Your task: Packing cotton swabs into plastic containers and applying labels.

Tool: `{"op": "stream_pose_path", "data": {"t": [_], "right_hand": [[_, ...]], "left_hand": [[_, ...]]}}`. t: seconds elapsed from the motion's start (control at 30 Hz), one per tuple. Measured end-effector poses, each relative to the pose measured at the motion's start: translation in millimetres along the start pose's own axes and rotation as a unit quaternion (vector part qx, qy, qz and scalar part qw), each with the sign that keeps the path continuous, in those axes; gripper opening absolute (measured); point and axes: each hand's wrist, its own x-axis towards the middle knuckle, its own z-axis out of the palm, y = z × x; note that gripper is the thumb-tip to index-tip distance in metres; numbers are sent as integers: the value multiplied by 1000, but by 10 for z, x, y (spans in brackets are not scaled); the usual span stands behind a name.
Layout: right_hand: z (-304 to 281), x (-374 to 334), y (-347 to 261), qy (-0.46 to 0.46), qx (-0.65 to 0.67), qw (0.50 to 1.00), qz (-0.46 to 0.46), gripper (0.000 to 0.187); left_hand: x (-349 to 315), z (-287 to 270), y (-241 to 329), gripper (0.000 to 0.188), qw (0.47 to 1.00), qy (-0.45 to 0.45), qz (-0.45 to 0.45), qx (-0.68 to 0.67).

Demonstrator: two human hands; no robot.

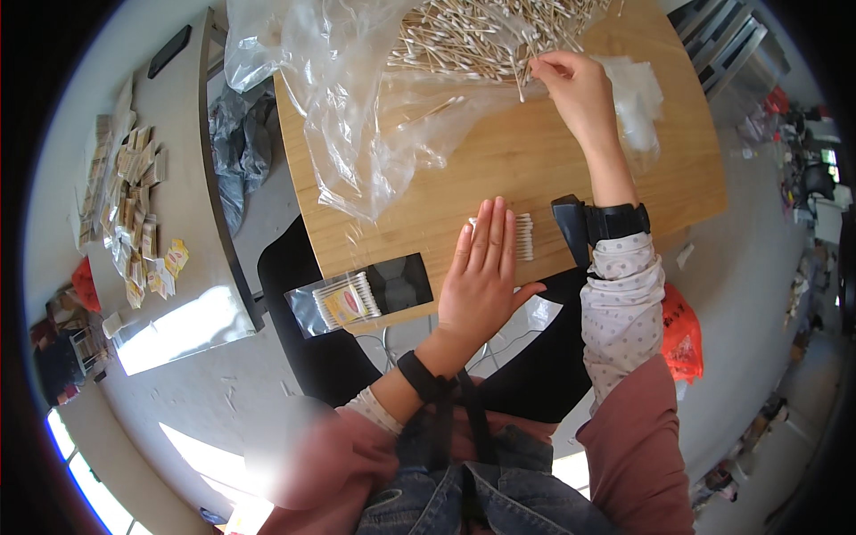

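Observation:
My left hand (480, 281) lies flat on the near part of the table, fingers stretched out, over a row of cotton swabs (525, 237). The row's right end shows beside the fingers; the rest is covered. Farther off, my right hand (575, 94) is closed in a pinch on a cotton swab at the near right edge of a big loose heap of cotton swabs (464, 40). Its fingertips partly hide the swab. To the left of my left hand, a clear packet (346, 301) of cotton swabs with a yellow label lies at the table's front edge.
Crumpled clear plastic (348, 116) spreads over the left of the wooden table (660, 187), and another clear bag (637, 125) lies right of my right hand. A side table (183, 53) at left carries many small packs (134, 196). A red bag (682, 334) is at lower right.

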Motion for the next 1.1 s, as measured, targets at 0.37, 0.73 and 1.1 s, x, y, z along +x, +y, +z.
{"op": "stream_pose_path", "data": {"t": [0.37,0.73,1.1], "right_hand": [[-260,-1324,-128,-158,63,981,-97,6],[-382,-1874,58,13,223,972,71,17],[-239,-1848,102,24,101,992,-78,23]], "left_hand": [[-18,72,-4,108,995,69,-8,-66],[12,60,21,107,999,32,-20,-8],[20,86,16,109,999,40,-16,5]]}}
